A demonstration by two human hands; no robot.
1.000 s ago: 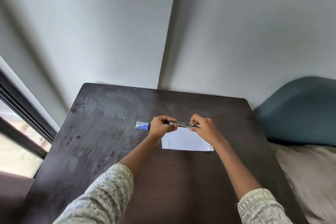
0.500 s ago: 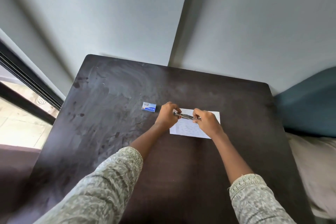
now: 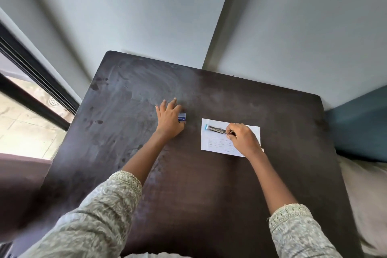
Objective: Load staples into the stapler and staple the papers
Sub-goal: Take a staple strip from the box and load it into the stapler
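Observation:
A small metal stapler [image 3: 215,128] with a light-blue end lies across the top of the white papers [image 3: 217,144] on the dark table [image 3: 188,184]. My right hand [image 3: 244,138] grips the stapler's right end. My left hand [image 3: 170,119] rests with spread fingers over the small blue-and-white staple box [image 3: 182,117], which shows only at its right edge. Whether the fingers grip the box is hidden.
Grey walls meet in a corner behind the table. A sliding window with a dark frame [image 3: 31,81] is on the left. A blue cushion [image 3: 360,125] and beige bedding [image 3: 366,201] lie along the table's right side.
My left hand let go of the stapler and moved left onto the staple box. My right hand lowered the stapler onto the papers. The camera tilted further down.

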